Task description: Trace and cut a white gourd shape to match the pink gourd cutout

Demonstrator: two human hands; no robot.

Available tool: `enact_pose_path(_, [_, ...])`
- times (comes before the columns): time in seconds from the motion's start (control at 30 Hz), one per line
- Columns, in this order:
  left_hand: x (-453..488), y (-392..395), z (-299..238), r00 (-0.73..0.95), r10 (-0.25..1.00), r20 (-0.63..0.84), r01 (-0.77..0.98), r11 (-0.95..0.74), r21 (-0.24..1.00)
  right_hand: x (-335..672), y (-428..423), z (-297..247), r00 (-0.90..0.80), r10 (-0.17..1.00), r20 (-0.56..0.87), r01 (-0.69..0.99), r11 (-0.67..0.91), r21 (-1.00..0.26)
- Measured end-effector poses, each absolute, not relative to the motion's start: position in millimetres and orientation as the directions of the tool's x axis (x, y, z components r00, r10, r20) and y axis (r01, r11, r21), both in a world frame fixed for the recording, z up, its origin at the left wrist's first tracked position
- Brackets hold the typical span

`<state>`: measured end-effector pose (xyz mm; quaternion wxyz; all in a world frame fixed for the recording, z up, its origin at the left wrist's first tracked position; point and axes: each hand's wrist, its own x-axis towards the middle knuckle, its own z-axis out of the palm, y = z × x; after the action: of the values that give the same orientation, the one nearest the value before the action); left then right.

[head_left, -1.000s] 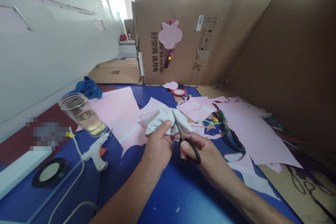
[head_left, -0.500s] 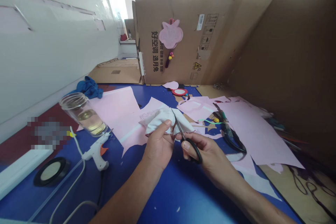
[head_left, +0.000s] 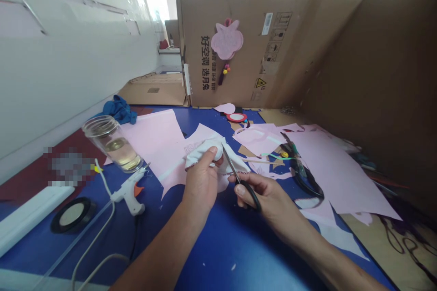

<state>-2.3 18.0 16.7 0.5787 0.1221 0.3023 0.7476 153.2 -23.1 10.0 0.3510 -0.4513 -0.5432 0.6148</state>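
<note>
My left hand [head_left: 201, 184] pinches a small white fabric piece [head_left: 205, 150] with a pink zigzag edge, holding it just above the blue tabletop [head_left: 225, 245]. My right hand [head_left: 264, 195] grips black-handled scissors [head_left: 239, 177], fingers through the loops. The blades point up and left into the fabric, right beside my left thumb. Pink felt sheets [head_left: 153, 138] lie under and around both hands.
A glass jar of yellowish liquid [head_left: 114, 143] and a white glue gun [head_left: 131, 191] with its cord sit left. A black tape roll [head_left: 73, 213] lies near the left edge. A second pair of scissors [head_left: 302, 170] rests right. Cardboard walls [head_left: 375, 68] enclose the back and right.
My left hand has turned the fabric and curled it in a little; the scissors stay in it. The view has shifted slightly up and to the right.
</note>
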Motion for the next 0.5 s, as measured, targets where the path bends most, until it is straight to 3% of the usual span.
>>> enact_pose_path(0.5, [-7.3, 17.3, 21.9, -0.209, 0.969, -0.132, -0.832, -0.105, 0.545, 156.8, -22.9, 7.3, -0.363, 0.921, -0.143, 0.048, -0.134, -0.99])
